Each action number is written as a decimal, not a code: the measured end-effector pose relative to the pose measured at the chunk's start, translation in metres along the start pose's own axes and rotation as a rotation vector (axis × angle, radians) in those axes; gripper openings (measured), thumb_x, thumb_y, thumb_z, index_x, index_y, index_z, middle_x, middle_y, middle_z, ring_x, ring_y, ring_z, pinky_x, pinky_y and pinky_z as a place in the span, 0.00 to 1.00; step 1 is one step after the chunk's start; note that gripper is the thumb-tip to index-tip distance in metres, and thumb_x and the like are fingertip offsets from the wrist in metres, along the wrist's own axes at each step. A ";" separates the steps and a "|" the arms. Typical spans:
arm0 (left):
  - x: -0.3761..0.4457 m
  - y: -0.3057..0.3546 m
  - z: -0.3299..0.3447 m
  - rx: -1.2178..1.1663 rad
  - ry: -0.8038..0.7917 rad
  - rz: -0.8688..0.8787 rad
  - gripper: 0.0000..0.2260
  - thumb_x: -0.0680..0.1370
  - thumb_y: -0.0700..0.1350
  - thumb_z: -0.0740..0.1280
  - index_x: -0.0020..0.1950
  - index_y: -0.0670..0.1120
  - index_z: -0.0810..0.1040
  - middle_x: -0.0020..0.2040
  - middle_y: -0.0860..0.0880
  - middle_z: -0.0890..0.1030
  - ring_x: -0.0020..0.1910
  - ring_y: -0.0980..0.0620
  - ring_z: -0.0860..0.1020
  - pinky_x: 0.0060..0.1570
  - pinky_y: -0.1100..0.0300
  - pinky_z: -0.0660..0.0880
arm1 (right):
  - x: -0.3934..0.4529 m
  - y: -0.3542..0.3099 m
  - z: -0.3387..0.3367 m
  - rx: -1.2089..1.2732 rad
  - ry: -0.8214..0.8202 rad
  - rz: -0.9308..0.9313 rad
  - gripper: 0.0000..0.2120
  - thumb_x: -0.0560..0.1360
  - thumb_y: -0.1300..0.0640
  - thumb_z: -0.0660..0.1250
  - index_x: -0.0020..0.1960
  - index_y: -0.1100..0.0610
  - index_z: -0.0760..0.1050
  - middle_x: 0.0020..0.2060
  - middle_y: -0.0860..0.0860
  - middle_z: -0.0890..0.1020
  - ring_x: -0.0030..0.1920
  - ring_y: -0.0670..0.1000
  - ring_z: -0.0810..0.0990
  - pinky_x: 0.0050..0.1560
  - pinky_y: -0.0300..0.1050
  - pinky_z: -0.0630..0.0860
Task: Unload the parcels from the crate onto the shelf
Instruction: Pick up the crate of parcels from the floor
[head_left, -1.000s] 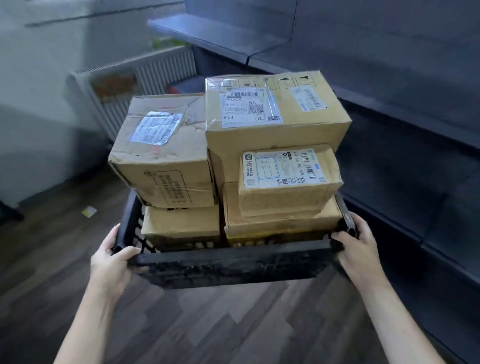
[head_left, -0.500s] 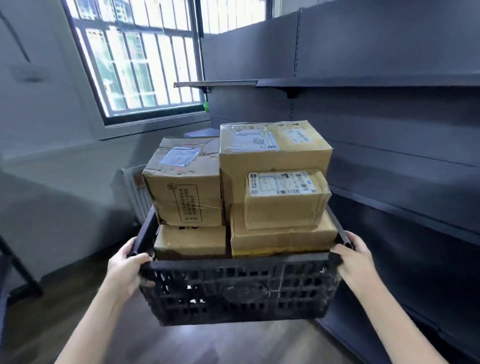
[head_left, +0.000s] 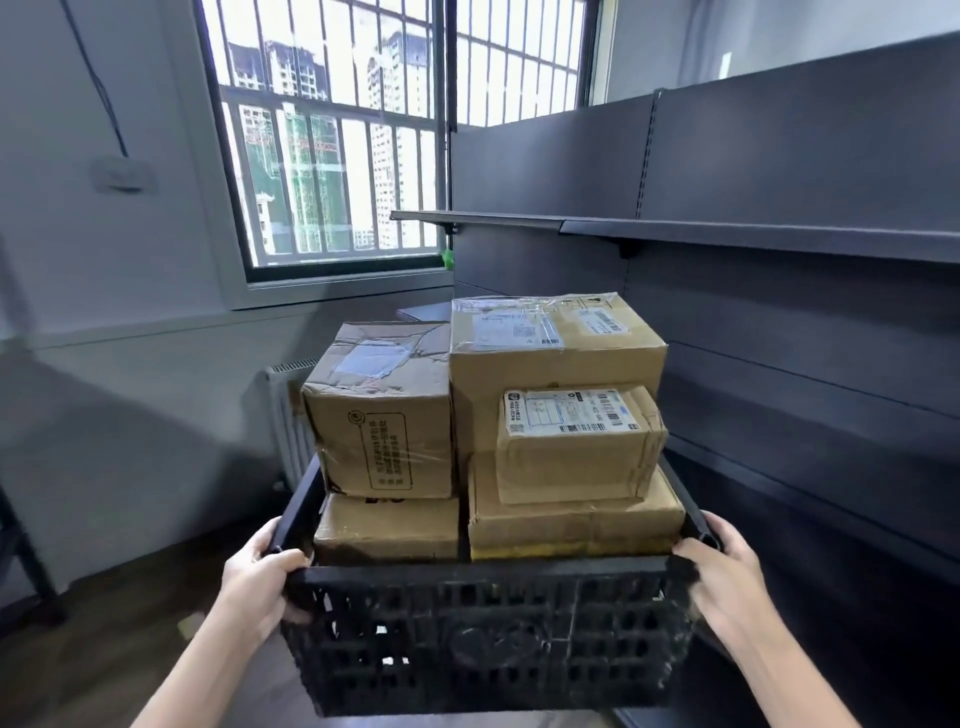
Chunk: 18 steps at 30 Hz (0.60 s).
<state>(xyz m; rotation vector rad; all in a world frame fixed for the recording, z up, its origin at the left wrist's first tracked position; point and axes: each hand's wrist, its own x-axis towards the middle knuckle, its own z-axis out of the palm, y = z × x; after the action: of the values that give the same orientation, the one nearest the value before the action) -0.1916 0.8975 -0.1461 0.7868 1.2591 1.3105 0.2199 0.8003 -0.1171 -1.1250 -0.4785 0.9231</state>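
Note:
I carry a black plastic crate (head_left: 488, 639) in front of me, held off the floor. My left hand (head_left: 257, 582) grips its near left corner and my right hand (head_left: 727, 577) grips its near right corner. Several cardboard parcels are stacked inside. A crumpled box (head_left: 382, 415) sits on a flat one (head_left: 387, 527) at the left. On the right a small labelled box (head_left: 574, 444) lies on a wide flat box (head_left: 574, 522), with a large taped box (head_left: 550, 353) behind them. The dark metal shelf (head_left: 727, 236) runs along the right wall, above the parcels.
Lower shelf boards (head_left: 810, 499) continue down the right side, close to the crate's right edge. A barred window (head_left: 363, 130) fills the back wall, with a white radiator (head_left: 288, 415) under it. A dark frame leg (head_left: 31, 566) stands at the far left on the wooden floor.
The crate has risen from near floor level to chest height, and my view has tilted up from the floor to the window and shelf. Both hands kept their grip on the corners.

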 end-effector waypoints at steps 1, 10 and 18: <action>0.017 0.002 0.001 -0.002 -0.006 -0.005 0.29 0.69 0.25 0.61 0.69 0.42 0.68 0.41 0.42 0.75 0.30 0.42 0.74 0.25 0.51 0.76 | 0.010 0.006 0.010 0.003 0.009 -0.009 0.18 0.71 0.77 0.59 0.49 0.56 0.73 0.42 0.58 0.78 0.40 0.56 0.78 0.36 0.46 0.77; 0.165 0.036 0.009 0.055 -0.055 -0.030 0.30 0.69 0.25 0.61 0.69 0.42 0.68 0.38 0.44 0.74 0.21 0.52 0.76 0.21 0.55 0.73 | 0.090 0.051 0.092 0.053 0.159 0.029 0.23 0.72 0.77 0.59 0.61 0.57 0.70 0.44 0.56 0.78 0.41 0.55 0.78 0.37 0.48 0.78; 0.276 0.055 0.040 0.096 -0.111 -0.040 0.25 0.69 0.25 0.61 0.63 0.45 0.74 0.38 0.45 0.75 0.27 0.46 0.75 0.26 0.45 0.76 | 0.164 0.068 0.150 0.089 0.183 0.004 0.21 0.70 0.77 0.59 0.57 0.58 0.72 0.42 0.57 0.78 0.31 0.49 0.83 0.28 0.39 0.78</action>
<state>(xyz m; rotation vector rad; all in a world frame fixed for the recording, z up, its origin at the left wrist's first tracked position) -0.2167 1.1800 -0.1451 0.8858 1.2495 1.1654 0.1747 1.0276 -0.1395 -1.1176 -0.2837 0.8277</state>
